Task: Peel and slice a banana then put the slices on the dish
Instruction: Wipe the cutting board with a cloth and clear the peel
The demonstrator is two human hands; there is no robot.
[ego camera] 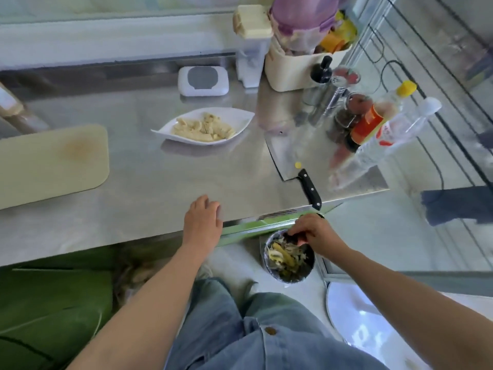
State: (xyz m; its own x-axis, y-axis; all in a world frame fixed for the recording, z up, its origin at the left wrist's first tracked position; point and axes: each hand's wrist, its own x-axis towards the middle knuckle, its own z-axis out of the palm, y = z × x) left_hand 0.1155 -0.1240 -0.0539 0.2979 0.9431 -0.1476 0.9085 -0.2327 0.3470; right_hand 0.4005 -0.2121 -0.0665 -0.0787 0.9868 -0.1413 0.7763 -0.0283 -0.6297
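Jeans (240, 329) | bin (293, 273) under right hand (317, 233); cleaver (285, 150) between dish (240, 116) and bottles (373, 121)

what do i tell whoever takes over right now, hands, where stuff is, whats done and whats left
Left hand: open, flat on the counter near its front edge, holding nothing.
Right hand: down over the bin on the floor, fingers curled at a dark scrap; whether they grip it is unclear.
Things: banana slices lie in the white dish; cleaver lies on the counter right of the dish; cutting board sits at the left; peel scraps are in the bin.
Done: peeling, slicing, plating.
Left: probably only dropping the last waste.
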